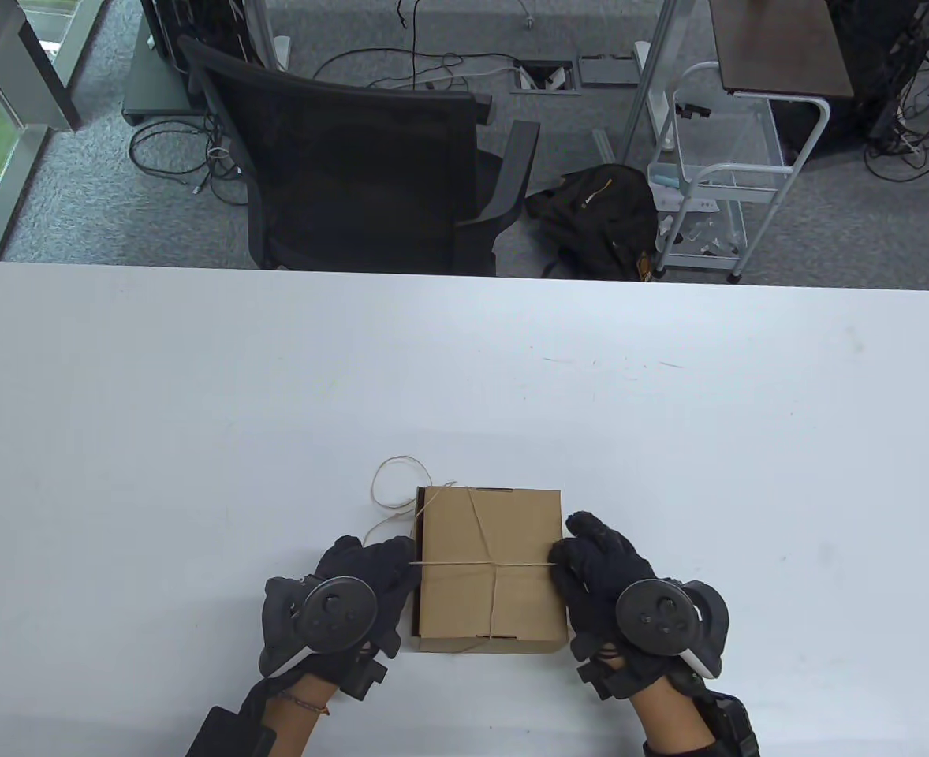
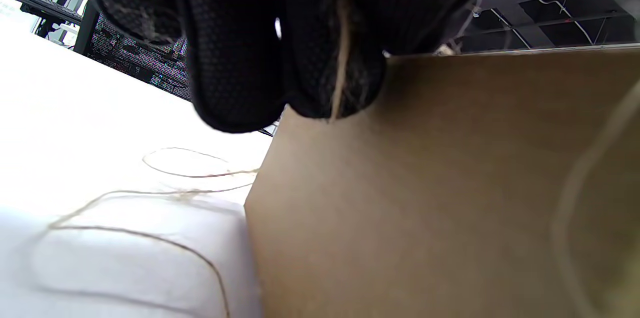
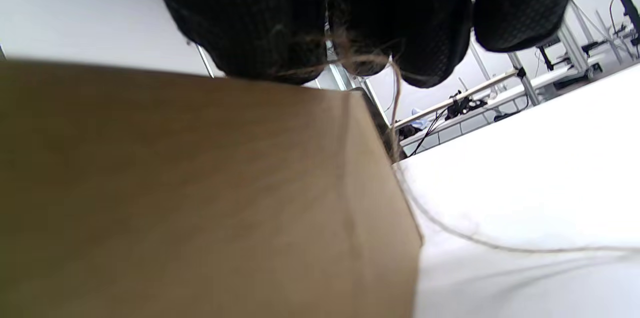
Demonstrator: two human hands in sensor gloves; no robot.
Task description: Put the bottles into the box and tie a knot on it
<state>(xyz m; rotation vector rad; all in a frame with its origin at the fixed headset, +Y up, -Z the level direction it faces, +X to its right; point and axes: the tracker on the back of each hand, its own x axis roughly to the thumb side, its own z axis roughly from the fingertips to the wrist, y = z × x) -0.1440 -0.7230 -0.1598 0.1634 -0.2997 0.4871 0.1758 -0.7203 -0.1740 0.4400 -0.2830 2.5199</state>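
A closed brown cardboard box [image 1: 490,568] lies on the white table [image 1: 464,378] near its front edge. Thin twine [image 1: 482,564] crosses the lid, with one strand running sideways, taut, between my hands. My left hand [image 1: 386,564] pinches the twine at the box's left edge, and the left wrist view shows the twine [image 2: 341,58] caught between the fingers [image 2: 235,58]. My right hand [image 1: 583,556] pinches the other end at the right edge, where frayed twine [image 3: 395,88] hangs from the fingertips [image 3: 420,33]. No bottles show.
Loose twine loops [image 1: 395,482] on the table behind the box's left corner. More slack trails on the table [image 3: 500,245] right of the box. A black office chair [image 1: 370,158] stands beyond the far edge.
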